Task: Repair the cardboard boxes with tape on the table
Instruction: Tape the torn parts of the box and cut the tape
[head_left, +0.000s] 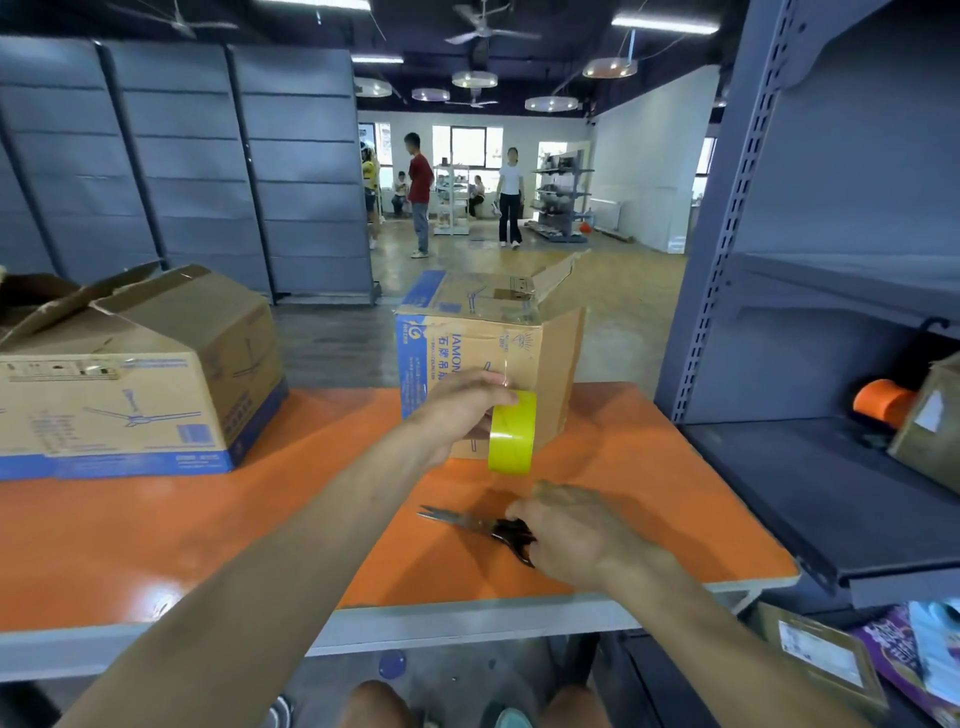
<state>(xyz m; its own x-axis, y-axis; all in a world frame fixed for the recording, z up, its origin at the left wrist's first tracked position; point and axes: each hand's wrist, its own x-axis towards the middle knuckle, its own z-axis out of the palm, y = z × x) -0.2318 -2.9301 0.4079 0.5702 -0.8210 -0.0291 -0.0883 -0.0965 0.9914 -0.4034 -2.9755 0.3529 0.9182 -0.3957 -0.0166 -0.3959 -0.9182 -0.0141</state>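
Your left hand (457, 415) curls its fingers round the yellow tape roll (511, 432), held against the near face of the upright box (488, 338) at the far edge of the table (208, 519) (the clear strip barely shows). Your right hand (571, 530) covers the black handles of the scissors (467, 521) at the near right; its fingers are hidden, so I cannot tell its grip. The larger box (130, 384) on the left is cut off by the frame

The tape roll (511, 434) in the left hand (457, 415) is glossy yellow-green, and the scissors (467, 519) under the right hand (566, 535) have black handles and dull silver blades, both against a bright orange desk (156, 545) with a pale grey front edge. Just beyond the left hand, the upright box (457, 332) is brown with a blue side band and blue lettering. Well to the left of both hands, the wide box (130, 389) is brown with a blue bottom band and blue fan drawings, while the shelf (831, 493) to the right of the right hand is slate grey.
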